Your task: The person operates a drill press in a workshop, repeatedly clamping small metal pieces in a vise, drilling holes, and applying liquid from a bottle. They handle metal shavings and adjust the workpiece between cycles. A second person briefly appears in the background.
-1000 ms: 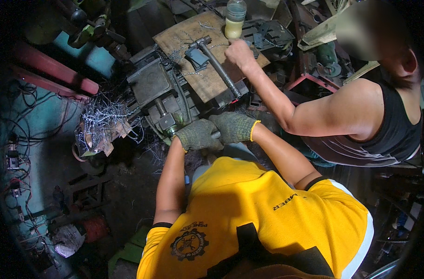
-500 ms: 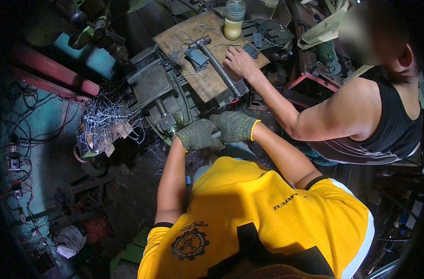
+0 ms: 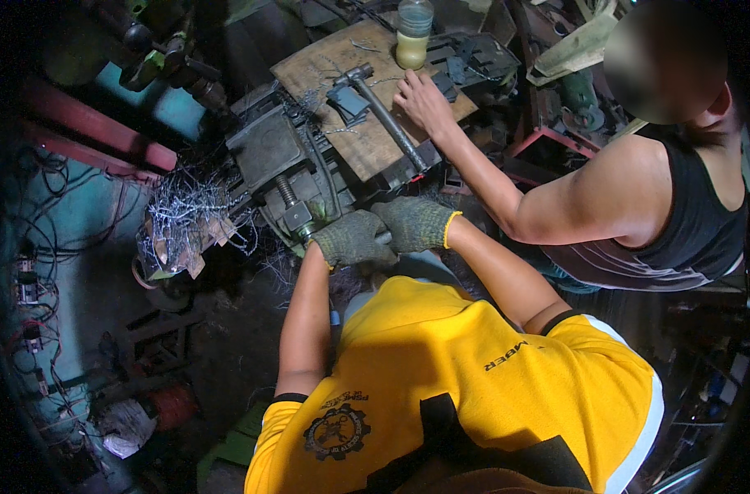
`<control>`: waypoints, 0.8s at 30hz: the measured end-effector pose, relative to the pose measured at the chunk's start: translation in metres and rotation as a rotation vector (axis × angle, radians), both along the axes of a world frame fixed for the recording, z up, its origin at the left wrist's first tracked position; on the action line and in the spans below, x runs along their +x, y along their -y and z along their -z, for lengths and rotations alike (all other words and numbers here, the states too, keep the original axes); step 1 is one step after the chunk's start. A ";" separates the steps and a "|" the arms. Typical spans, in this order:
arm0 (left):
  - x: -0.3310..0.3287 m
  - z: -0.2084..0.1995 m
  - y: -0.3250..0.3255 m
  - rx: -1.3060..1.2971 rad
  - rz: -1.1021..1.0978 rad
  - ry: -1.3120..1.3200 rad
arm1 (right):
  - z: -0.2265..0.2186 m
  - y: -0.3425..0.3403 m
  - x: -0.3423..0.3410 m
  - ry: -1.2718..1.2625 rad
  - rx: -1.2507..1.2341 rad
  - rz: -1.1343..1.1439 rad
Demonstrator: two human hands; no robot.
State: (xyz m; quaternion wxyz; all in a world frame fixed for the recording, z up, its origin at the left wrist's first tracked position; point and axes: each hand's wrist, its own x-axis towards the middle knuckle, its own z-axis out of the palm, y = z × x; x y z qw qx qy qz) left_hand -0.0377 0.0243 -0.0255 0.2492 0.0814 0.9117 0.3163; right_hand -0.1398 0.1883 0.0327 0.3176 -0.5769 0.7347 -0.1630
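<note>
Both my hands wear grey-green knit gloves and are held close together in front of the metal vise (image 3: 264, 148). My left hand (image 3: 348, 239) is closed beside the end of the vise screw (image 3: 286, 193). Against it, my right hand (image 3: 412, 225) is curled shut, with yellow trim at its cuff. A small grey rounded end shows between the gloves; what it belongs to is hidden. Beyond them, a hammer (image 3: 394, 132) lies across a wooden board (image 3: 367, 160), beside a stack of dark flat plates (image 3: 348, 104).
A co-worker's bare hand (image 3: 424, 105) rests on the board at the right, near more dark plates (image 3: 444, 87). Behind it stands a bottle (image 3: 413, 37) of pale liquid. Twisted wire pieces (image 3: 186, 214) are heaped at the left, below a red beam (image 3: 103, 132). Cables hang further left.
The co-worker's hand has shifted slightly on the board, with its fingers lifted a little, and that person's head and arm have moved slightly. My gloved hands stay in almost the same place.
</note>
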 end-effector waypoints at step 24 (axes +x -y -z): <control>0.001 0.001 0.001 0.069 -0.038 0.011 | -0.004 0.000 -0.004 0.059 -0.006 -0.037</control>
